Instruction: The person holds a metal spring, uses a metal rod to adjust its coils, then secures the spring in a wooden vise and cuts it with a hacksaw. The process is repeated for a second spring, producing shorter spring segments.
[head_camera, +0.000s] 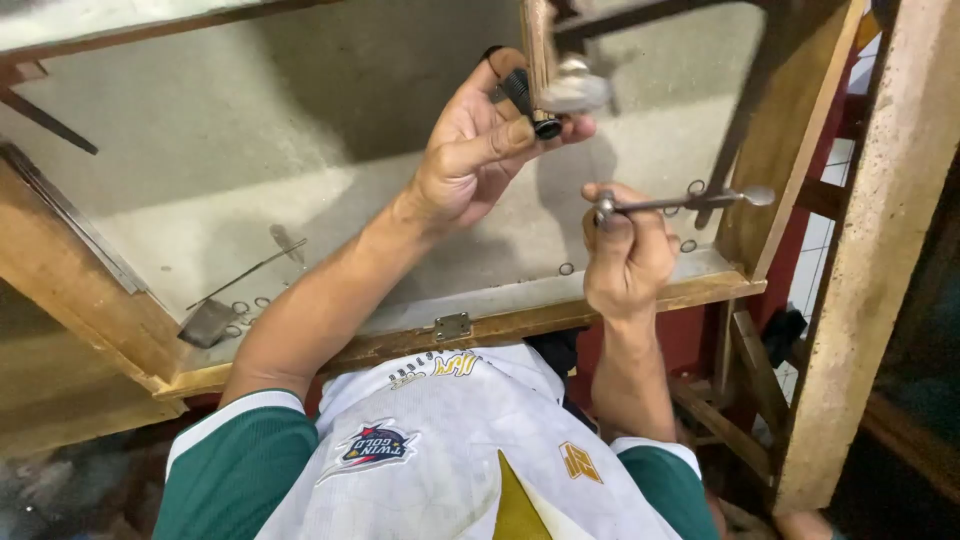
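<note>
Up high: left hand (478, 150) pinching small black cylindrical part (547, 127) under blurred round metal fitting (572, 90); right hand (625, 255) closed around thin grey metal rod (680, 202), pointing right, above grey bench top (250, 200).

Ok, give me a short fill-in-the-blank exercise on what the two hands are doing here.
1. The right hand holds a thin ____ rod.
2. The left hand pinches a small ____ part against an upright wooden bar.
3. Several small metal ____ lie loose on the grey benchtop.

Missing words: metal; black; rings
</note>
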